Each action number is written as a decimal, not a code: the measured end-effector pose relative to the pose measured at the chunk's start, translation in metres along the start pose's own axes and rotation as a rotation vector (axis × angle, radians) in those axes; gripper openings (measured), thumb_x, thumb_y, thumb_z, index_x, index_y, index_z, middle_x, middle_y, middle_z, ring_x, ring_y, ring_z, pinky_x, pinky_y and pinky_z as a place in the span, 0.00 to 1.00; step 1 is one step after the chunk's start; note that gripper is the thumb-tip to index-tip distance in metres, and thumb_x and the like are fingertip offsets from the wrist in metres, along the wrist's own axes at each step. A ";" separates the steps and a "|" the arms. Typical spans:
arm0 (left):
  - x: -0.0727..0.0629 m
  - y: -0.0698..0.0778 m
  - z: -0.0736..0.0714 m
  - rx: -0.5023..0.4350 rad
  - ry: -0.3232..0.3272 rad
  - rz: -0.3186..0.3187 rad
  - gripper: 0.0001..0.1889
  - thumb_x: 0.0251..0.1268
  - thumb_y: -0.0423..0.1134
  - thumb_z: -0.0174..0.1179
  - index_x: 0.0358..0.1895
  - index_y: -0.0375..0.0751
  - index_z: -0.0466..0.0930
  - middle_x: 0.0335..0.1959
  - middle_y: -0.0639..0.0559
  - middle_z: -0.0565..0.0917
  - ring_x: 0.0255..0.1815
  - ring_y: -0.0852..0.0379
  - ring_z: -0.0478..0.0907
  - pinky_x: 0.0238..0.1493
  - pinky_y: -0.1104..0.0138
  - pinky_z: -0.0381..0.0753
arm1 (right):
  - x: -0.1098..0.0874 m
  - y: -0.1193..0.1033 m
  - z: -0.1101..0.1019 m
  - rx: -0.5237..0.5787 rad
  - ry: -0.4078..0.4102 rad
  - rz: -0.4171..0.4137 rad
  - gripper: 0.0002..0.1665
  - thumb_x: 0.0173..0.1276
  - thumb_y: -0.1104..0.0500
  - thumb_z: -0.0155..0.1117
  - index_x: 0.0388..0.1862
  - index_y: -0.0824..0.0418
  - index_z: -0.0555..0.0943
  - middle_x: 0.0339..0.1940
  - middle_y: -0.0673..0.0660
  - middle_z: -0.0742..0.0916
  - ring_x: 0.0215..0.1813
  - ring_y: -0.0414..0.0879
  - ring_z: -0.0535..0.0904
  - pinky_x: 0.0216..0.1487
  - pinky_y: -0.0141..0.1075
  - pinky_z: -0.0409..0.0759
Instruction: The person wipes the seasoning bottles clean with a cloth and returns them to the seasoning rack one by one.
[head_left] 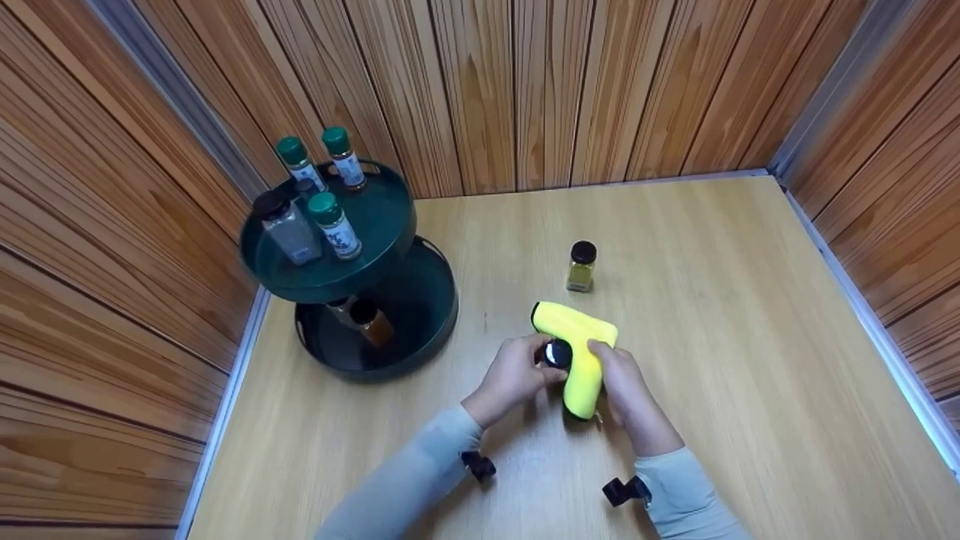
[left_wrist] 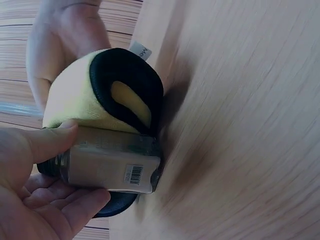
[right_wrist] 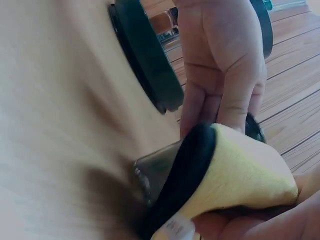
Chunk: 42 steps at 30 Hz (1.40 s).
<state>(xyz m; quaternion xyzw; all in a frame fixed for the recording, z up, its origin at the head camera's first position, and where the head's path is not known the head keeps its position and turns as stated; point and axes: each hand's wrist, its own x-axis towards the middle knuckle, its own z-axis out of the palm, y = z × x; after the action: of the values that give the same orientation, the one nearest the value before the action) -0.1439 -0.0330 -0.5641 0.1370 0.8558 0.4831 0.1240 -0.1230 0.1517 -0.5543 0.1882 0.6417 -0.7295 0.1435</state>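
Head view: a wooden desk [head_left: 750, 337] runs back to panelled walls [head_left: 487, 90] along its back, left and right edges.
Left hand: the left hand [head_left: 517, 371] pinches a black-capped jar [head_left: 557, 353] over the middle of the desk, well forward of its back edge.
Right hand: the right hand [head_left: 626, 386] grips a yellow cloth [head_left: 581, 356], thumb on top, just right of that jar.
Green-yellow jar: a small jar with green-yellow contents [head_left: 580, 276] stands upright between the cloth and the desk's back edge.
Tiered stand: the dark green two-tier stand [head_left: 386, 202] is near the desk's back left corner; three green-topped bottles [head_left: 341, 234] and a larger dark-lidded jar [head_left: 292, 234] are on its upper tier, a brown-filled jar [head_left: 375, 326] on the lower.
Left wrist view: thumb and fingers clasp the black-capped jar from two sides; its barcode label [left_wrist: 134, 174] shows, and the cloth's dark-trimmed fold lies against it. Whether the base touches the desk, I cannot tell.
Right wrist view: the cloth, with its white tag [right_wrist: 177, 228], is held between thumb and fingers, partly covering the jar.
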 end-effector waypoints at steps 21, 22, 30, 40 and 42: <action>0.001 0.001 0.001 -0.002 -0.003 0.043 0.23 0.57 0.37 0.77 0.57 0.42 0.84 0.53 0.50 0.88 0.57 0.54 0.84 0.57 0.68 0.81 | 0.001 -0.004 0.002 0.047 0.038 -0.012 0.21 0.81 0.50 0.47 0.53 0.69 0.73 0.33 0.52 0.83 0.36 0.42 0.81 0.43 0.34 0.80; 0.001 0.000 0.000 -0.011 -0.009 0.046 0.24 0.57 0.37 0.76 0.58 0.42 0.84 0.54 0.50 0.88 0.58 0.53 0.84 0.57 0.68 0.81 | 0.001 -0.005 0.001 0.067 0.042 -0.017 0.22 0.81 0.50 0.47 0.54 0.69 0.73 0.33 0.52 0.84 0.36 0.42 0.81 0.43 0.34 0.80; -0.001 -0.002 -0.002 0.012 -0.044 0.075 0.29 0.63 0.33 0.72 0.67 0.42 0.76 0.64 0.48 0.82 0.68 0.52 0.77 0.68 0.64 0.75 | 0.002 -0.011 -0.010 0.234 0.028 -0.067 0.23 0.82 0.51 0.48 0.60 0.69 0.70 0.39 0.52 0.86 0.41 0.43 0.84 0.49 0.36 0.83; -0.009 0.006 0.017 0.268 0.149 -0.121 0.55 0.51 0.71 0.71 0.74 0.40 0.60 0.67 0.43 0.70 0.66 0.50 0.71 0.68 0.57 0.75 | 0.007 -0.003 -0.025 0.281 0.063 -0.056 0.24 0.82 0.49 0.47 0.64 0.66 0.67 0.49 0.51 0.81 0.51 0.42 0.80 0.58 0.33 0.77; -0.010 0.006 0.022 0.257 0.203 -0.163 0.53 0.49 0.74 0.70 0.70 0.41 0.62 0.62 0.46 0.70 0.61 0.52 0.71 0.63 0.59 0.77 | 0.007 -0.002 -0.027 0.288 0.067 -0.054 0.23 0.82 0.49 0.47 0.63 0.65 0.67 0.50 0.51 0.81 0.51 0.41 0.79 0.59 0.32 0.76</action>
<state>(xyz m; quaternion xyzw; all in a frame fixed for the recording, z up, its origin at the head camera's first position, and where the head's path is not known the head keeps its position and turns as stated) -0.1262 -0.0158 -0.5694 0.0325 0.9268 0.3697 0.0570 -0.1280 0.1789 -0.5586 0.2136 0.5396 -0.8111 0.0737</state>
